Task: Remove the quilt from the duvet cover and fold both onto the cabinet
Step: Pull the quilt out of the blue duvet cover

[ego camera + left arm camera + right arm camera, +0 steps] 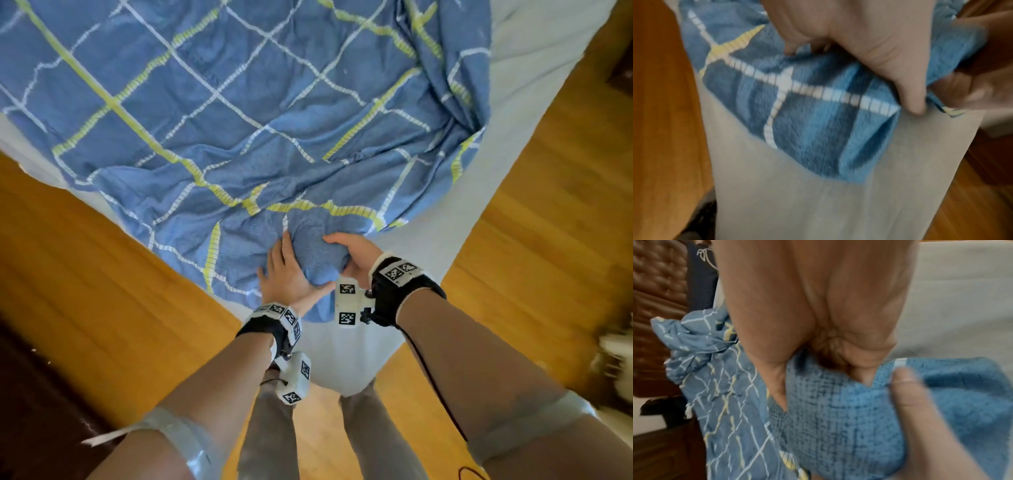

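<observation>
The right hand [352, 255] curls over a bunched corner of the duvet cover [239, 113], fingers clenched into the cloth. Just beside it, the left hand [291, 277] pinches the same bundle between thumb and fingers. Judging from this, the work is barely begun: nothing is folded, and the quilt does not show apart from the cover. Beyond the hands, the cover spreads rumpled over a pale bed sheet [534, 68], blue with white and yellow check lines, coarse-woven at the gripped corner.

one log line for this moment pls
stage: start | left hand: grips duvet cover corner | right hand: grips same corner | bed: cover spread
</observation>
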Tool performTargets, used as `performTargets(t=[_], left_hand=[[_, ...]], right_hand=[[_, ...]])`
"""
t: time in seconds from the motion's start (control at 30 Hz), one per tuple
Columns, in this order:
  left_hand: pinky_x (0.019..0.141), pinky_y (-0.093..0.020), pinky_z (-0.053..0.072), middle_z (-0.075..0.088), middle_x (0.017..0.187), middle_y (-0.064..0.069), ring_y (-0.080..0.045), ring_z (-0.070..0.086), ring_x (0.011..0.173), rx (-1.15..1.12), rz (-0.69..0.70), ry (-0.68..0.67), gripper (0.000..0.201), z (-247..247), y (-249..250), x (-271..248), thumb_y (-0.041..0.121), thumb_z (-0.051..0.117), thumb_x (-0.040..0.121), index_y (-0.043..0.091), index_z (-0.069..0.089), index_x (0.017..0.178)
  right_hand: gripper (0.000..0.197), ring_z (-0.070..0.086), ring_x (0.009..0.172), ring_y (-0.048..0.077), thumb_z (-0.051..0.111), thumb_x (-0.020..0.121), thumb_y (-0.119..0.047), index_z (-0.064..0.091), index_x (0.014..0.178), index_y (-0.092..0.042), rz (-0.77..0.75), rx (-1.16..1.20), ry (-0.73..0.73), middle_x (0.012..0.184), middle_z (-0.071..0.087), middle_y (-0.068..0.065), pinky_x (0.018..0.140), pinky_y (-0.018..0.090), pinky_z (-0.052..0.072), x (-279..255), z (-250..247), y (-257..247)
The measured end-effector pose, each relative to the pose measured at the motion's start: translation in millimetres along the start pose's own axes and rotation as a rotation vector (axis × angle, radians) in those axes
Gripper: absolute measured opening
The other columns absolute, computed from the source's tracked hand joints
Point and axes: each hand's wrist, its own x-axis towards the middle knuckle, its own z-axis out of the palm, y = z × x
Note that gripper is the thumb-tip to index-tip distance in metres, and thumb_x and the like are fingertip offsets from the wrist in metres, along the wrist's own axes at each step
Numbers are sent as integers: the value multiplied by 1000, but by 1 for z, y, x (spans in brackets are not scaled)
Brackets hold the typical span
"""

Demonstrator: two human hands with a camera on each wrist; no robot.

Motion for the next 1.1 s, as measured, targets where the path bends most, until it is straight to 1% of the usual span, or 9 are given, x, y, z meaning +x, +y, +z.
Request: performTargets(t=[0.1,0.17,0.27,0.47,0.53,0.7,0.87,1.0,1.1], left_hand=[[97,-48,47,44,146,-9,-32,46,129,-126,-26,113,86,-10,14,-14,27,73,75,16,31,149],[80,-44,51,61,124,-11,-36,60,110,29,-10,63,52,-28,19,-21,11,60,84,17,48,134],[76,-41,51,68,108,-11,-38,65,99,327,59,-34,26,-65,18,-30,9,52,90,16,58,115],[83,-40,52,69,108,-12,-36,66,103,512,54,-154,27,-61,9,-80,0,51,89,10,60,113],[81,-39,52,69,109,-12,-35,66,104,477,16,-153,29,-52,7,-94,-1,49,90,10,59,115],[85,-39,51,68,112,-10,-32,65,104,342,14,-205,32,-27,26,-120,10,52,92,13,55,123],[84,-39,53,69,110,-10,-32,66,101,317,-7,-239,35,32,95,-162,13,45,97,16,53,131],[86,-42,52,63,120,-13,-34,62,109,266,-44,-299,49,77,129,-190,8,47,95,13,41,144],[107,-51,39,26,157,-12,-35,35,139,162,-119,-491,91,114,123,-196,19,66,87,16,8,157]], right_hand=[[12,69,62,16,58,95,-10,64,103,-4,6,-52,-28,76,71,7,54,27,58,-17,4,-8],[28,68,80,24,60,94,-16,61,120,-5,12,-74,5,95,69,12,77,40,60,-24,8,-3],[31,68,88,27,66,92,-32,62,118,-16,27,-90,83,109,68,10,74,42,59,-29,13,-9],[55,50,115,17,56,95,-28,43,144,-6,-51,-473,196,145,48,12,80,32,53,-11,-1,-32],[47,53,113,16,60,91,-23,51,133,-5,-67,-757,204,138,52,20,74,32,54,-18,-9,-30],[40,60,118,30,71,88,-22,63,120,0,-63,-1332,298,127,63,16,97,33,47,-39,-55,-11],[40,56,124,30,65,94,-26,59,126,-4,-109,-1504,283,132,59,14,99,34,46,-60,-145,-3],[21,63,106,31,68,89,-21,63,105,-8,36,-1397,330,116,64,14,84,32,50,-68,-199,4],[16,61,69,18,55,95,-14,50,81,-17,183,-1092,182,101,58,9,52,21,51,-77,-218,6]])
